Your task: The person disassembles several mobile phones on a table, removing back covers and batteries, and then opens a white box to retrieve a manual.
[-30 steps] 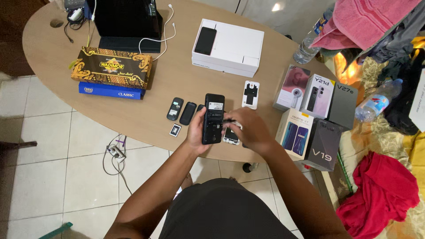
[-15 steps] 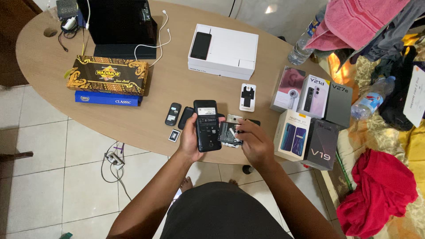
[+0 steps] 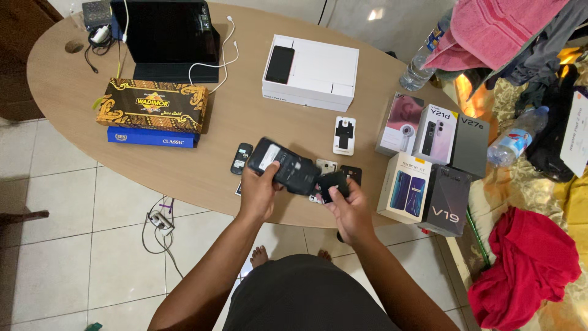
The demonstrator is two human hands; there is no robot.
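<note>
Black phone (image 3: 285, 170) tilted over table's near edge (image 3: 202, 199), long axis running up-left to down-right, clasped by left hand (image 3: 260, 190). Right hand (image 3: 346, 205) pinches small black piece (image 3: 334, 182) just beside phone's lower-right end.

The black phone (image 3: 285, 169), held upright a second ago, now lies tilted across the left hand (image 3: 258, 191), its top swung toward the left. The right hand (image 3: 348, 208) has drawn back, gripping a small black part (image 3: 334, 182) beside it.
</note>
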